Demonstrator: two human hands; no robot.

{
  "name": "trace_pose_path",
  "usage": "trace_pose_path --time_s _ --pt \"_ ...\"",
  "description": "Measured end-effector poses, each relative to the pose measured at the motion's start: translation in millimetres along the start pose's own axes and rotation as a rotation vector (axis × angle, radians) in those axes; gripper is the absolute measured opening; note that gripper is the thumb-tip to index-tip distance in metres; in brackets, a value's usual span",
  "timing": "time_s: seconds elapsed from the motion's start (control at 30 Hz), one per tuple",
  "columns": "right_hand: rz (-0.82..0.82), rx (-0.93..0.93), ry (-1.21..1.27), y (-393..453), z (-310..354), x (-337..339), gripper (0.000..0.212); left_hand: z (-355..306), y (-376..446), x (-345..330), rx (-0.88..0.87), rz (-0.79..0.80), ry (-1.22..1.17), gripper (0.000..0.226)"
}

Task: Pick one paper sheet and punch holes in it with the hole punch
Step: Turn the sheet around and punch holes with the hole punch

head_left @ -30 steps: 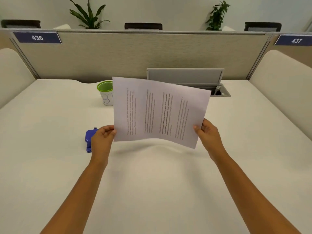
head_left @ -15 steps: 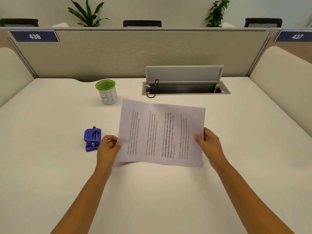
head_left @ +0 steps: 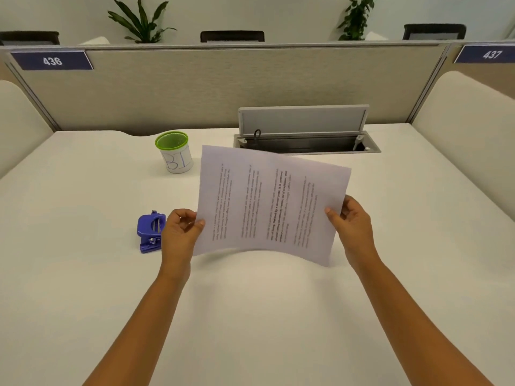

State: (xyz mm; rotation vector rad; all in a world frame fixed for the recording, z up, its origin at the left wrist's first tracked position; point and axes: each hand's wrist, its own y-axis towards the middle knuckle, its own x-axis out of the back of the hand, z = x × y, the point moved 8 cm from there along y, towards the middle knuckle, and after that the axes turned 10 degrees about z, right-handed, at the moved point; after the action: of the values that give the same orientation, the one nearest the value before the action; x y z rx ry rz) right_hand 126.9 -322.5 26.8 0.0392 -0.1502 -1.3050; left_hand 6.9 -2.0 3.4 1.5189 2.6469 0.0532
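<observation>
Broadly, a wide pale desk (head_left: 83,274) fills the view, walled at the back by a grey partition (head_left: 223,87) with an open cable tray (head_left: 306,144) set into the desk's far edge. Above the desk's middle, a printed sheet (head_left: 271,204) is held in the air, turned sideways so its text lines run up and down, and it sags in a curve along the near edge. The left hand (head_left: 179,232) pinches the sheet's left edge between thumb and fingers; the right hand (head_left: 352,222) pinches the right edge the same way. Just left of the left hand, on the desk, sits a small blue punch (head_left: 150,231), with nothing in its slot. A green-rimmed cup (head_left: 175,156) stands farther back. The sheet seems picked and the punching not yet begun. To do this step well, it likely helps to keep the sheet taut, free one hand for the punch, and slide one straight edge fully into the slot before pressing.
</observation>
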Motion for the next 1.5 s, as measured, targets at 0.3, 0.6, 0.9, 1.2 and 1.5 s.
trace_pose_path --time_s 0.3,0.6,0.9,1.2,1.5 --pt "-0.058 0.068 0.056 8 18 7 0.021 -11 4 6 -0.037 -0.047 -0.018 0.025" --pt "-0.021 0.016 0.030 8 5 -2 0.021 -7 3 2 -0.022 -0.015 -0.011 0.027" --pt "-0.031 0.041 0.029 12 11 2 0.018 -12 3 5 -0.042 -0.009 0.046 0.029" --pt "0.101 -0.198 -0.022 0 -55 -5 0.021 43 -11 4 0.164 0.049 0.043 0.026" --pt "-0.021 -0.361 0.319 -7 -96 5 0.016 76 -19 1 0.307 0.111 -0.112 0.022"
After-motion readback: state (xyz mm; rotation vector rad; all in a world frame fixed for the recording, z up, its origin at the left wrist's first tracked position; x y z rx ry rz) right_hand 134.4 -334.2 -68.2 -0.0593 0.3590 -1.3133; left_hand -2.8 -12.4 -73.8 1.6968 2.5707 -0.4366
